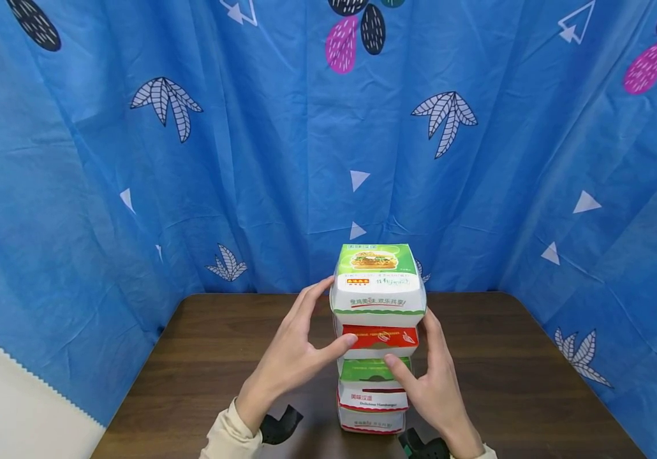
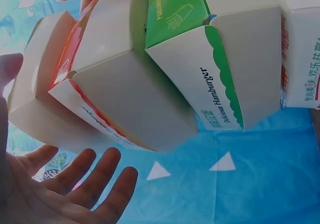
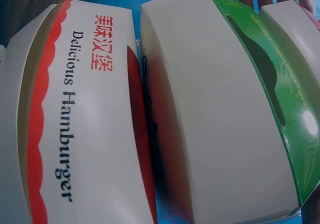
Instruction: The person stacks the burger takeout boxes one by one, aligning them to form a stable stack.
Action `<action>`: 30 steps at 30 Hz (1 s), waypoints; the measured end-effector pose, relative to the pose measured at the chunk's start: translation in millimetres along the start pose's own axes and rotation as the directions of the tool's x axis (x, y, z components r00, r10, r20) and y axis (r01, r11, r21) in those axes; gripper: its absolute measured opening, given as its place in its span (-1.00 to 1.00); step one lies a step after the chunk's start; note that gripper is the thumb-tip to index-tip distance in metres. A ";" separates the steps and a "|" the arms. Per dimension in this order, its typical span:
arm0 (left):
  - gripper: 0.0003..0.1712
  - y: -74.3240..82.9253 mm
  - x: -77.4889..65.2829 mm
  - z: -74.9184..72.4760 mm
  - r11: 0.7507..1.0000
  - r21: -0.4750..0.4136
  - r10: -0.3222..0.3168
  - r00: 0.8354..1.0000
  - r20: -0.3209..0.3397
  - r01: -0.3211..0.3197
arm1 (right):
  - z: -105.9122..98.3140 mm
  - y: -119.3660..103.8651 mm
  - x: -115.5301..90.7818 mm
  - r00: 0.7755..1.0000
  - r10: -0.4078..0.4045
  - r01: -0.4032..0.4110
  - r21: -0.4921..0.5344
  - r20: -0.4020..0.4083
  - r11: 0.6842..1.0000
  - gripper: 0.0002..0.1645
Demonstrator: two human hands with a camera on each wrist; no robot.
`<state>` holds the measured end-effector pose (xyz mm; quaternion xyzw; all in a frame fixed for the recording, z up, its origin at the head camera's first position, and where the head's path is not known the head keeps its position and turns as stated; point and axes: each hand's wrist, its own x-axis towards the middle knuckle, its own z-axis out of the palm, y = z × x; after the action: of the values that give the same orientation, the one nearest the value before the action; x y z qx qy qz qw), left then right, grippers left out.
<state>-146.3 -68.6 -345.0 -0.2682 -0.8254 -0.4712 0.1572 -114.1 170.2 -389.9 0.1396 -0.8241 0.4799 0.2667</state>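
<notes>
Several paper hamburger boxes stand in one upright, slightly uneven stack. On top is a green-and-white box [image 1: 377, 296] with a burger picture; below it come a red-topped box [image 1: 380, 338], a green-topped box [image 1: 373, 370] and white boxes with red trim. My left hand [image 1: 288, 354] is at the upper left of the stack, fingers extended and spread beside the top box. At the upper right, my right hand [image 1: 439, 389] has its fingers along the box's side, partly hidden, its thumb in front. The right wrist view shows a "Delicious Hamburger" box [image 3: 82, 119] close up.
The stack stands on a dark wooden table [image 1: 208, 363]. Behind and around the table hangs a blue patterned curtain [image 1: 271, 191]. A pale cloth [image 1: 13, 401] lies at the lower left. Black wrist devices [image 1: 282, 426] sit at both wrists.
</notes>
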 end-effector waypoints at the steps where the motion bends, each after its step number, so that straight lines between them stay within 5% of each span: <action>1: -0.02 0.3 0.5 0.5 1.000 -0.005 0.001 1.000 0.003 -0.001 | -0.2 0.2 -0.1 1.000 -0.001 0.001 0.001 -0.002 1.000 0.21; 12: 0.00 1.9 8.0 6.2 0.999 -0.017 0.032 0.999 0.024 -0.031 | -4.6 4.3 1.2 0.999 -0.034 0.035 0.061 -0.026 0.997 0.18; 30: 0.03 -2.6 4.2 5.7 1.000 0.009 0.003 1.000 0.027 -0.003 | -6.0 4.9 -1.2 0.999 0.035 -0.034 0.045 -0.026 0.998 0.13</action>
<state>-151.3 -63.5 -347.6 -0.2752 -0.8292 -0.4635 0.1479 -113.7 177.8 -391.7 0.1248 -0.8119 0.5044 0.2660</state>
